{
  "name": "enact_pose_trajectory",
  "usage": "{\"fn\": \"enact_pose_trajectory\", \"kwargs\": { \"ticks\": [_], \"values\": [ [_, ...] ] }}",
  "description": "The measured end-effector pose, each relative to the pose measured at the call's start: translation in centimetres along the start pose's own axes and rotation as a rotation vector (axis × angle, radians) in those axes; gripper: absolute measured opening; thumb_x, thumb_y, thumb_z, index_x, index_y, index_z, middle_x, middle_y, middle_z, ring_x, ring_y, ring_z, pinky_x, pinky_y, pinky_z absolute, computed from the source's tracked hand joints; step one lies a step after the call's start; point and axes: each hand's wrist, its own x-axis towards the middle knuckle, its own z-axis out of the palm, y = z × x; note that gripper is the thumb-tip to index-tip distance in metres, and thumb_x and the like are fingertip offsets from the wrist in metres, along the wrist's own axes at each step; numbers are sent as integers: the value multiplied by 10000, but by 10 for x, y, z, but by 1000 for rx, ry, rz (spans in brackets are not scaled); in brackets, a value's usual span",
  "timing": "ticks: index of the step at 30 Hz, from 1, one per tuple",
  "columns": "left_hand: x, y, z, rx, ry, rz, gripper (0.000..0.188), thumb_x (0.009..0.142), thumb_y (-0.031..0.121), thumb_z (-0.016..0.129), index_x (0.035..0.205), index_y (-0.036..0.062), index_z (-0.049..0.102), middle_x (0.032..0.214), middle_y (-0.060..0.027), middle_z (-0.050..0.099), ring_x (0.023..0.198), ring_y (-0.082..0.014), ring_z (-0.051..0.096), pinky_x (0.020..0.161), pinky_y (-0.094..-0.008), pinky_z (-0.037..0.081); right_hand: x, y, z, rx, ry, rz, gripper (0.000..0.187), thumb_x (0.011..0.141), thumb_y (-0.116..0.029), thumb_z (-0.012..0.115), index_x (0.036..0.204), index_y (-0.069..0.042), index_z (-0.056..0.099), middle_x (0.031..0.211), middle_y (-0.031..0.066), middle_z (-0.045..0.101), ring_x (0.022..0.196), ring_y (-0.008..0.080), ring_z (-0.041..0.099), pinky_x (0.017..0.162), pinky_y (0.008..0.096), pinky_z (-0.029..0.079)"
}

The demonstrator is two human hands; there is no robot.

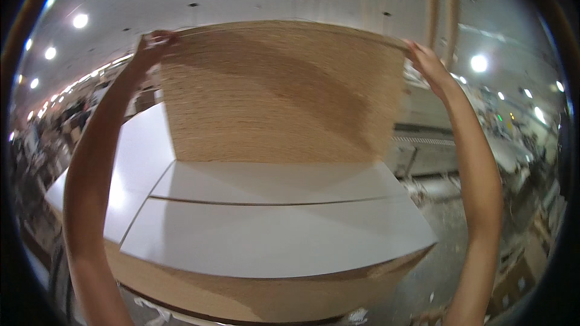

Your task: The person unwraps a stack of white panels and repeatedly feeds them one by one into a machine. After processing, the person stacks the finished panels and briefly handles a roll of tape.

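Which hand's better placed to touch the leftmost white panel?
Probably left: the left hand holds the brown rectangular board on the side nearer that white panel; the right hand holds the opposite end.

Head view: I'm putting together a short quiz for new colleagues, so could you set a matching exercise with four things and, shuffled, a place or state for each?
Things
1. Left hand
2. Right hand
3. Tan, wood-grained rectangular panel
4. Smooth white rectangular front panel

Places or states
A. At the raised panel's upper right corner
B. Lying flat, lower in the picture than the raised panel
C. At the raised panel's upper left corner
D. Raised, held near both ends of its top edge

Right pairs: 1-C, 2-A, 3-D, 4-B
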Motion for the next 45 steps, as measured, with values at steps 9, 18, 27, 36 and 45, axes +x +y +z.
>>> {"fn": "enact_pose_trajectory", "kwargs": {
  "ticks": [9,18,27,36,45],
  "values": [
    [51,-65,-112,48,73,-44,731,954,510,763,1435,-2,566,1412,-157,619,1286,-252,616,1087,-387,483,40,11,17,142,-21,-181,635,1031,-529,632,1453,-56,612,1329,139,671,1116,223,687,904,372,618],
    [-106,134,-51,953,123,25,720,1002,596,557,1375,-19,538,1435,-225,596,1331,-320,569,1098,-476,463,-36,168,-25,75,-410,-334,923,956,-730,591,1491,20,524,1267,206,690,1081,298,712,866,347,627],
    [-394,524,354,836,-281,-284,570,1043,557,421,1206,56,639,1345,-236,660,1199,-318,653,1008,-481,503,-143,367,-55,675,-747,-166,747,1002,-556,661,1491,-4,542,1425,173,654,1327,269,615,1116,420,492],
    [-434,511,504,613,162,-190,706,950,743,580,1081,50,555,870,-146,731,766,-280,714,780,-423,582,-75,334,123,870,-782,-392,637,1011,-379,708,1451,57,557,1424,202,649,1312,296,627,1120,409,487],
    [-313,362,604,1149,648,-305,479,1019,385,647,1288,-10,680,1234,-163,743,1178,-339,695,1094,-470,488,-6,286,189,997,-825,-430,531,1028,-156,634,1473,106,508,1350,236,671,1281,289,631,1072,383,507]
  ]
}}
